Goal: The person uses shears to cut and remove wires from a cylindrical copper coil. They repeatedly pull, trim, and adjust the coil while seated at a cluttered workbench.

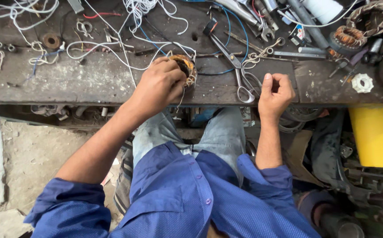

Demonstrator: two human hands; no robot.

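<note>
My left hand [158, 86] grips a small motor stator [186, 69] with copper windings, held at the near edge of the worn wooden workbench [90, 81]. White wires [125, 46] run from the stator across the bench. My right hand [276, 93] is closed in a loose fist at the bench edge, thumb up, right beside the handles of metal scissors [240, 72]. Whether it pinches a thin thread I cannot tell.
Wrenches [262, 22], blue wire [231, 26], a white plastic knob [362, 83] and more wound stators [349, 36] crowd the back right of the bench. A yellow container [374, 136] stands at the right below the bench. My knees sit under the bench edge.
</note>
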